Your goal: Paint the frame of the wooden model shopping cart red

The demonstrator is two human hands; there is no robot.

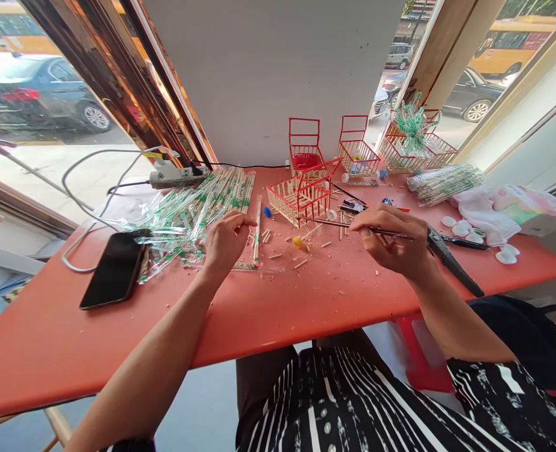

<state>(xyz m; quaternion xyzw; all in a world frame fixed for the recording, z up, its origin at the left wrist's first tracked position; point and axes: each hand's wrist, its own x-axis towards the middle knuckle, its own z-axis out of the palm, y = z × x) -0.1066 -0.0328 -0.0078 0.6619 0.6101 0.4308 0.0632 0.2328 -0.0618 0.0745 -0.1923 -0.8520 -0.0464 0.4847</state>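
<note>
1. I'm seeing the left hand [225, 242] resting on the red table [306, 301], fingers curled in around a thin stick [248, 221] whose tip is poking out toward the wrapped sticks.
2. Right hand [393, 242] is pinching a long thin rod [334, 223]; fingers closed on it, rod running left toward the basket.
3. Rod tip is sitting just beside the near red-and-wood basket [301, 198], at its front lower edge. Can't tell if it's touching.
4. Hands are well apart, basket lying between and behind them.
5. Black pliers [452, 257] are lying just right of the right hand, handles pointing to the table's near-right edge.
6. Pile of wrapped sticks [188, 210] is spreading left of the left hand; phone [117, 267] is lying face up at its near-left side.
7. Power strip [177, 176] is sitting behind the pile, cables trailing left.
8. Cut stick bits and shavings are lying scattered between the hands; small yellow cap [298, 242] among them.
9. Three more baskets [358, 150] are standing along the back edge by the wall.
10. Second wrapped bundle [442, 182] and white discs [459, 227] are lying far right.
</note>
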